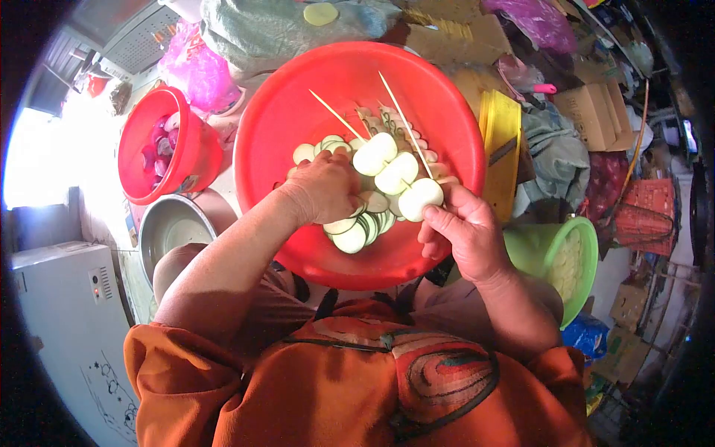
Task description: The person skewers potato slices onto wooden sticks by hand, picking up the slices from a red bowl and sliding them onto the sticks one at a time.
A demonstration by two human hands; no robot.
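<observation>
A large red basin [298, 89] stands before me with many pale green-edged vegetable slices [350, 237] in it. My left hand [325, 186] reaches down into the slices, fingers bent over them; its fingertips are partly hidden. With thumb and fingers, my right hand [458, 227] pinches a round white slice [421, 200] at the basin's right side. Two more white slices [375, 154] lie in a row up and left of it. One thin wooden stick [406, 123] slants up from the held slice, another [339, 114] from the far slice. More skewered slices lie behind.
A smaller red bucket [195, 153] with purple onion pieces and a metal bowl [146, 223] stand left. Right are a yellow slicer [500, 153] and a green bucket [585, 249] of pale pieces. Sacks [275, 37] lie beyond; a cardboard box [596, 115] is far right.
</observation>
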